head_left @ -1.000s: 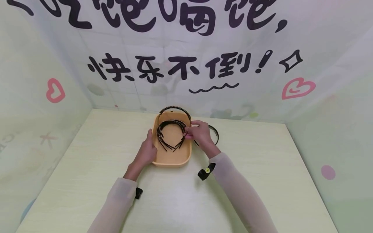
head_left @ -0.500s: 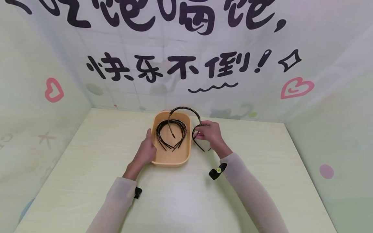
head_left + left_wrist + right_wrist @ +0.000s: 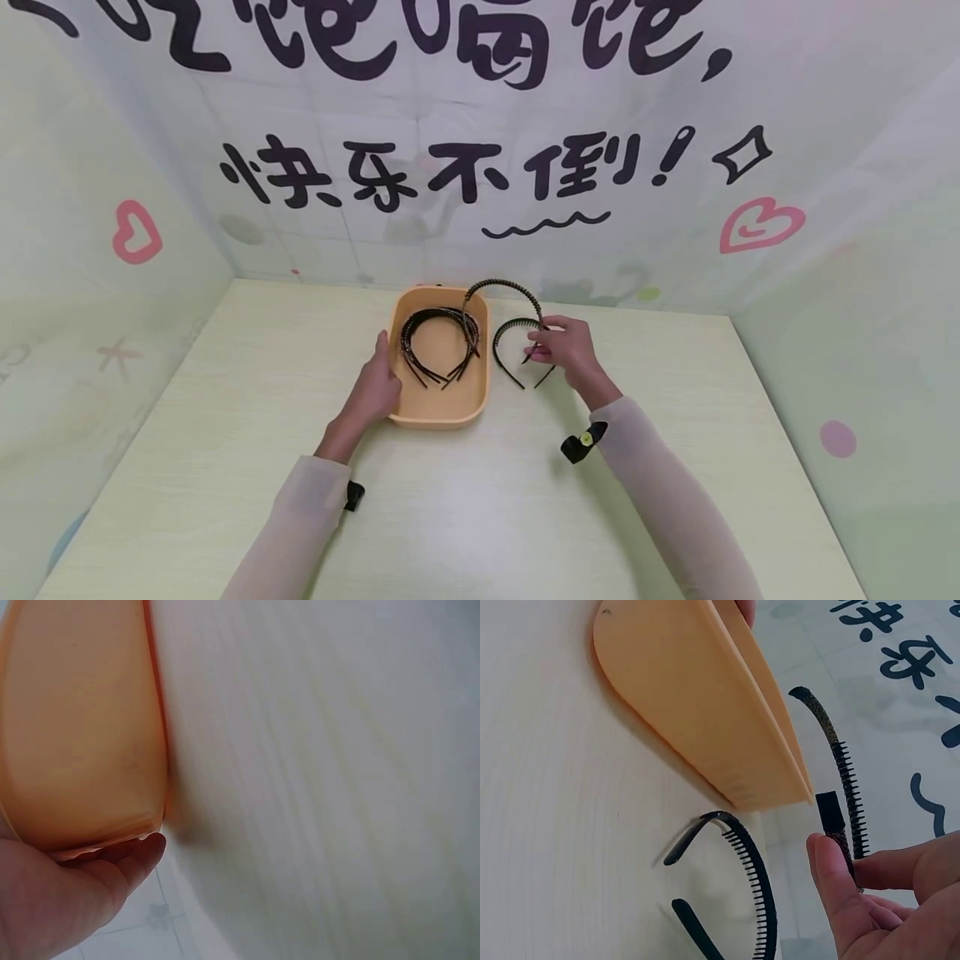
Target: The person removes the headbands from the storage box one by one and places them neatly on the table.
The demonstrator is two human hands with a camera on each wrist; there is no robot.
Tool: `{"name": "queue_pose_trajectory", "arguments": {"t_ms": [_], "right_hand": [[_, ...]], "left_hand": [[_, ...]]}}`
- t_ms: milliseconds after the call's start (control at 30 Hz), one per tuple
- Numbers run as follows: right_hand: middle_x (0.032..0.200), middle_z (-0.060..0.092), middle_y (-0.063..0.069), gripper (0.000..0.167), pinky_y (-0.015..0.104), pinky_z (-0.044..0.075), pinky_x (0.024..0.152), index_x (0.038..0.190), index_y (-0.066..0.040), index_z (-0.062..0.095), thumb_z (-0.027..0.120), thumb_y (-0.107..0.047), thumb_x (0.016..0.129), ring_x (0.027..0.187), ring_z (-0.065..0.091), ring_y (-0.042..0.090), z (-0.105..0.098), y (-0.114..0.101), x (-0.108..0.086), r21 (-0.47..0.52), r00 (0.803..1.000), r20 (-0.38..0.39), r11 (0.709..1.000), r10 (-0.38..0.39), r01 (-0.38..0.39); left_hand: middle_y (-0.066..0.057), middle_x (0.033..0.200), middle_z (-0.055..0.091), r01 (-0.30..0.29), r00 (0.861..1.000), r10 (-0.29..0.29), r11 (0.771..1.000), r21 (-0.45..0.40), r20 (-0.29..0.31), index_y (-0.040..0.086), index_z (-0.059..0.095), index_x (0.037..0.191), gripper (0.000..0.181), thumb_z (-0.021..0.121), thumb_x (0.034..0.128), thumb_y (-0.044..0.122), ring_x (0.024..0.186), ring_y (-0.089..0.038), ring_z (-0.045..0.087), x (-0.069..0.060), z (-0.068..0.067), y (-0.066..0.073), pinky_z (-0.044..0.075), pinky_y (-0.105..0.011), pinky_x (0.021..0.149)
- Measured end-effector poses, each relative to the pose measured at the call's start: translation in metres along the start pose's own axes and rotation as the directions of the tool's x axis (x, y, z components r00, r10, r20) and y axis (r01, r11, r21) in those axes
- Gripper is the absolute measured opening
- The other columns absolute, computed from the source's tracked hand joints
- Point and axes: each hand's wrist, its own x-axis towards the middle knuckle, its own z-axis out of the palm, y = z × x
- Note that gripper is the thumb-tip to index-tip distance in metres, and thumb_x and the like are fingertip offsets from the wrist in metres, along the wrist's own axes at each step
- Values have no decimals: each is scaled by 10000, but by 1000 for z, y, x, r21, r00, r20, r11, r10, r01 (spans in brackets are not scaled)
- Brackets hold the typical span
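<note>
And here the right hand (image 3: pixel 564 343) pinches a toothed black headband (image 3: pixel 502 283) in the air, left hand (image 3: pixel 372 383) gripping the orange tray (image 3: pixel 442 408) of bunched headbands (image 3: pixel 408 337), a loose headband (image 3: pixel 497 346) lying just beside!

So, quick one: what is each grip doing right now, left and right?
Left grip: closed, holding the side of the orange tray.
Right grip: closed, pinching a black toothed headband.

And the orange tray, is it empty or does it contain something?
Not empty: the tray holds several dark headbands, visible in the head view.
</note>
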Motion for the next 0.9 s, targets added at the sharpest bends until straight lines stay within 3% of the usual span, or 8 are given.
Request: {"name": "queue_pose_trajectory", "arguments": {"t_ms": [200,367,433,533,667,900], "right_hand": [[1182,645,320,548,258,575,607,1424,35,470,663,3,912,647,714,143,-12,2,1,1,1000,-10,1000,-7,7],[820,748,150,562,285,585,638,1433,42,456,663,3,912,638,712,147,-21,4,2,-1,1000,-13,1000,-6,6],[767,736,75,558,296,588,659,1437,35,455,658,-2,918,642,712,148,-24,5,3,-13,1000,-17,1000,-7,7],[913,746,199,558,292,587,654,1446,33,447,647,-7,927,658,718,153,-30,7,2,-22,1000,-24,1000,-6,6],[1200,641,315,566,266,579,620,1453,33,440,645,-6,927,694,731,171,-37,10,3,-15,999,-33,1000,3,-3],[1217,629,328,554,246,568,594,1442,41,451,645,-6,925,702,736,176,-48,14,6,-22,998,-57,1000,12,-13]], "left_hand": [[-358,1545,247,5,1000,-5,1000,3,-1,-26,-80,1563,766,321,913,-73,1170,-411,565,0,0,0,523,-470,852],[-357,1550,233,10,1000,-10,1000,8,5,-25,-90,1562,766,318,915,-72,1184,-414,555,0,0,-1,522,-472,856],[-356,1554,225,10,1000,-10,1000,7,5,-25,-93,1562,767,317,915,-71,1213,-413,536,0,0,-1,511,-480,883],[-354,1554,224,7,1000,-7,1000,7,6,-27,-95,1561,766,315,915,-71,1232,-413,523,0,-1,-1,498,-492,903],[-360,1547,237,8,1000,-8,1000,9,5,-30,-93,1560,770,319,911,-71,1217,-411,528,0,-1,0,493,-491,903],[-359,1539,259,14,1000,-14,1000,8,1,-30,-89,1561,781,336,907,-71,1255,-408,501,-1,-1,1,460,-507,967]]}}
